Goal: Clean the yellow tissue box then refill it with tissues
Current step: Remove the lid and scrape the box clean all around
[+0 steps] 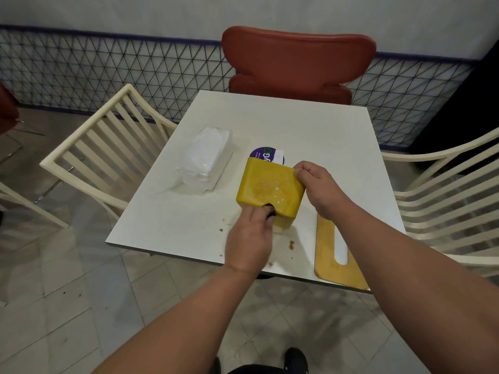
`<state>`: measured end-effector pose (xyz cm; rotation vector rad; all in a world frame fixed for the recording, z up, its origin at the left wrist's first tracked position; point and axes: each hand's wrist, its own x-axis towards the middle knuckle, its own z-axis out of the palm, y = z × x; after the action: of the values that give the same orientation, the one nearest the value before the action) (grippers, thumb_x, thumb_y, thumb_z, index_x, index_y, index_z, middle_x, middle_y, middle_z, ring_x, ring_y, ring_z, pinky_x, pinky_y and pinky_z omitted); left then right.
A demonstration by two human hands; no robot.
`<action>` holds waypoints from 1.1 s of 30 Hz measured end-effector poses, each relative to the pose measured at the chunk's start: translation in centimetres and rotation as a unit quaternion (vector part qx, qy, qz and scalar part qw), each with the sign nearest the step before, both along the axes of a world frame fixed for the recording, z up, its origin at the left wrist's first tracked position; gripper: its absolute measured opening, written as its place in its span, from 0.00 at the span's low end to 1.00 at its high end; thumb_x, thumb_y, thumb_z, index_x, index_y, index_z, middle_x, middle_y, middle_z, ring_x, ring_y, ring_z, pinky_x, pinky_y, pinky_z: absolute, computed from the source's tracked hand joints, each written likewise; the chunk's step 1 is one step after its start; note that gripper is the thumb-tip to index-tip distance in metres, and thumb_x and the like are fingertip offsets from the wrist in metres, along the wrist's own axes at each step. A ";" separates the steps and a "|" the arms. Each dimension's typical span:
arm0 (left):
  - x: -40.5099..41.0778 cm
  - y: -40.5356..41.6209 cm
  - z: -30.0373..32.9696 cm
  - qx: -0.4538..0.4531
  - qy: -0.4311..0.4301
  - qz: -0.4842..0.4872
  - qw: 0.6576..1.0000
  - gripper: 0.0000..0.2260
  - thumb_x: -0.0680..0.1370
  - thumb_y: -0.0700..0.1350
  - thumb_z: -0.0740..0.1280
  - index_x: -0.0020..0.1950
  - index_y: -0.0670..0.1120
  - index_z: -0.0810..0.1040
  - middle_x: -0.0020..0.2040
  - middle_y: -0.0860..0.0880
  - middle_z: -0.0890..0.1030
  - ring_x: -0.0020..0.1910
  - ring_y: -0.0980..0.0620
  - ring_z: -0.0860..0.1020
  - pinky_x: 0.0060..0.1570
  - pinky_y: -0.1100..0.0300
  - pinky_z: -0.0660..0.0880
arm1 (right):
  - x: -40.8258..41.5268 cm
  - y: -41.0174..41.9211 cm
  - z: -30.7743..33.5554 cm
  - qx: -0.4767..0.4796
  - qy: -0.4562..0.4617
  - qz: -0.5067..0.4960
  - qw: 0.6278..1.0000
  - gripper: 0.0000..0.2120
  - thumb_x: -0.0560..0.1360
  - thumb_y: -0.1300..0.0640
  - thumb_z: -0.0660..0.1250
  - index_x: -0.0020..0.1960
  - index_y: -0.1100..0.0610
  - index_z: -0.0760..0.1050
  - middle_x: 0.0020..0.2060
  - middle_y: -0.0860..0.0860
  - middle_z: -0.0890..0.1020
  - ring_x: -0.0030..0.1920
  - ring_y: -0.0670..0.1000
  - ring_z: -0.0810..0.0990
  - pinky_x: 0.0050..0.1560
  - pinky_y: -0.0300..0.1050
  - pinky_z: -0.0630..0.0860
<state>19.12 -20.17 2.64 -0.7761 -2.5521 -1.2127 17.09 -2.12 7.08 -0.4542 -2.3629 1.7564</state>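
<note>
The yellow tissue box (270, 190) stands on the white table (297, 125), its upward face wet and shiny. My right hand (318, 190) grips the box's right edge. At the near lower edge of the box, my left hand (248, 238) presses a small dark scrubbing pad (270, 211) against it. The flat yellow lid (332, 255) with a long slot lies on the table's near right corner, partly under my right forearm. A clear plastic pack of white tissues (205, 157) lies to the left of the box.
A round purple and white sticker (266, 155) shows just behind the box. Brown crumbs and smears (291, 244) dot the table near its front edge. A red chair (297, 63) stands at the far side, and cream slatted chairs (102, 147) flank the table left and right.
</note>
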 end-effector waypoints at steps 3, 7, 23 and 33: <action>1.0 1.3 0.0 -0.044 0.053 -0.057 0.996 0.10 0.77 0.46 0.62 0.52 0.46 0.80 0.43 0.45 0.77 0.32 0.44 0.77 0.25 0.58 0.73 | 0.0 0.1 0.0 0.000 0.003 0.006 1.000 0.10 0.80 0.61 0.56 0.42 0.60 0.72 0.33 0.49 0.69 0.36 0.48 0.66 0.35 0.42 0.64; -0.7 -0.9 -0.5 0.002 0.036 0.024 0.999 0.11 0.77 0.48 0.61 0.52 0.47 0.81 0.46 0.47 0.77 0.35 0.46 0.78 0.30 0.56 0.76 | 0.1 0.2 -0.1 0.003 -0.002 0.007 1.000 0.11 0.81 0.59 0.56 0.41 0.58 0.72 0.33 0.48 0.71 0.37 0.48 0.67 0.37 0.43 0.65; -2.1 -4.2 2.6 -0.022 -0.020 0.087 0.996 0.09 0.78 0.44 0.66 0.56 0.48 0.82 0.44 0.53 0.72 0.39 0.53 0.74 0.41 0.61 0.72 | 0.7 -0.3 -0.2 0.013 0.002 0.016 1.000 0.10 0.80 0.60 0.57 0.41 0.58 0.72 0.36 0.53 0.70 0.38 0.50 0.67 0.37 0.44 0.63; -4.0 -3.2 4.1 -0.119 -0.052 0.076 0.989 0.10 0.80 0.48 0.61 0.55 0.47 0.81 0.45 0.49 0.73 0.41 0.47 0.75 0.42 0.55 0.73 | 1.1 -0.7 -0.2 -0.003 0.006 0.009 1.000 0.12 0.79 0.62 0.57 0.38 0.55 0.71 0.31 0.46 0.69 0.35 0.47 0.66 0.36 0.43 0.63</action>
<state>15.07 -23.42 6.79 -0.5626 -2.8193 -0.9373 18.17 -2.85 6.87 -0.4231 -2.3614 1.7695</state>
